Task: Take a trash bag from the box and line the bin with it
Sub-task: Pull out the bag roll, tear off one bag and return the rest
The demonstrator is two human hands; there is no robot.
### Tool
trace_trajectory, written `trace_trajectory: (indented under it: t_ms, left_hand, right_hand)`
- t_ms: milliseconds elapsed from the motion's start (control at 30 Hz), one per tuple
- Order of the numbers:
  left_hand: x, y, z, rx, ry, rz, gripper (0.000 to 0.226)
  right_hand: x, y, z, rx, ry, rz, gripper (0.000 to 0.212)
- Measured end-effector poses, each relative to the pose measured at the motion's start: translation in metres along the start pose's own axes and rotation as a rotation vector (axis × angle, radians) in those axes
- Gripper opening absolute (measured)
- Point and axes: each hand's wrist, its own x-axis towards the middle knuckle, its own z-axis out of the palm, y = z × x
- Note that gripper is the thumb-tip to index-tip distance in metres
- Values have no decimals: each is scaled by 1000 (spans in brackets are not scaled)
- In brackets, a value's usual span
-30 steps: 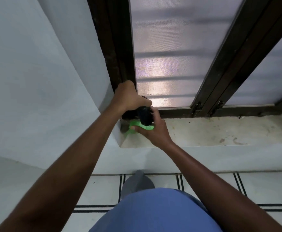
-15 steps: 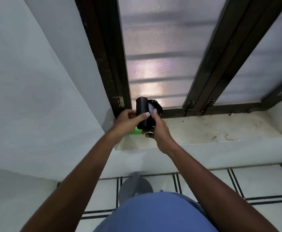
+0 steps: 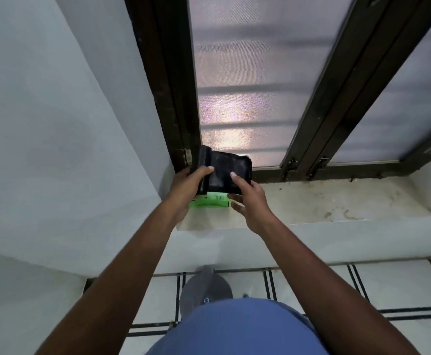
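Observation:
A black roll of trash bags (image 3: 205, 162) is held upright above the window sill, with a stretch of black bag (image 3: 228, 170) pulled out to its right. My left hand (image 3: 189, 185) grips the roll at its lower part. My right hand (image 3: 247, 198) holds the unrolled bag, thumb on its front. Under both hands a bright green box (image 3: 209, 202) lies flat on the sill (image 3: 311, 201), near its left corner. No bin is in view.
A dark-framed window with frosted panes (image 3: 247, 85) rises behind the sill. A white wall (image 3: 55, 124) closes the left side. Below are white floor tiles with dark lines (image 3: 388, 290), my grey shoe (image 3: 205, 290) and my blue clothing (image 3: 235, 329).
The black roll has come up out of the green box. My right hand has drawn a length of bag out to the right, and the box now lies uncovered on the sill.

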Motion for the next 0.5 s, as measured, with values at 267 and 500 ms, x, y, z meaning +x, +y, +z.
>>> trace_trajectory:
  t_ms: [267, 500]
  left_hand:
    - [-3, 0, -1, -22, -45, -1, 39]
    - [-11, 5, 3, -228, -230, -5, 38]
  right_hand:
    - [-7, -30, 5, -596, 133, -660, 71]
    - [25, -72, 20, -716, -331, -503, 36]
